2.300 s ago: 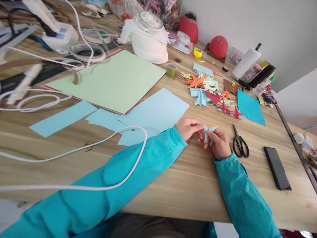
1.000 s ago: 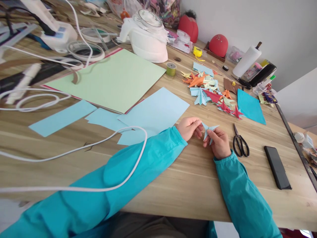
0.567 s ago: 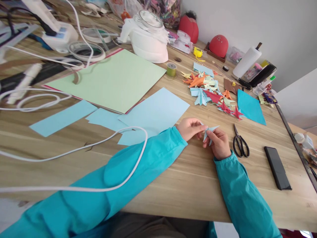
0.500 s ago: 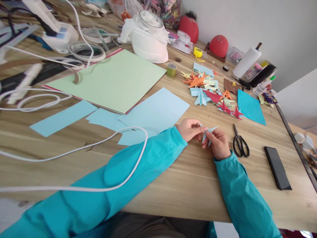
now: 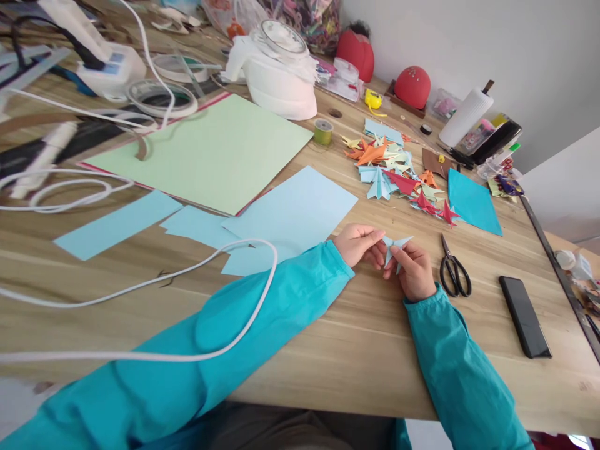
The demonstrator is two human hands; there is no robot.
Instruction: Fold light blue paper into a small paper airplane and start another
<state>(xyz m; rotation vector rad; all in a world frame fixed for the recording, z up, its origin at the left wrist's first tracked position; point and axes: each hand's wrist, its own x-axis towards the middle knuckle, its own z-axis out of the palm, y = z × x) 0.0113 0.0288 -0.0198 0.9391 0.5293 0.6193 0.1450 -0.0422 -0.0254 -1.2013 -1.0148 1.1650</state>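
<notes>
A small light blue origami crane [image 5: 390, 245], folded with several sharp points, is held between my two hands just above the table. My right hand [image 5: 415, 270] is closed, its thumb and fingers pinching the lower right part of the paper. At the left point, my left hand [image 5: 360, 245] has thumb and forefinger pressed together, with the other fingers curled beneath. My fingers cover part of the folds. To the right of my right hand lie black-handled scissors [image 5: 454, 269], blades toward the back. Beyond my hands is a pile of folded paper figures [image 5: 382, 181] in blue, orange, red and pale green.
Light blue sheets [image 5: 300, 203] and a pale green sheet [image 5: 206, 150] lie to the left. A white cable [image 5: 267, 294] loops over my left sleeve. A phone [image 5: 525, 317] lies right of the scissors; a bright blue sheet [image 5: 474, 201] and a thread spool [image 5: 323, 132] are farther back.
My left thumb and forefinger have drawn back slightly to the left, so more of the crane's middle shows. My right hand keeps its pinch in nearly the same place.
</notes>
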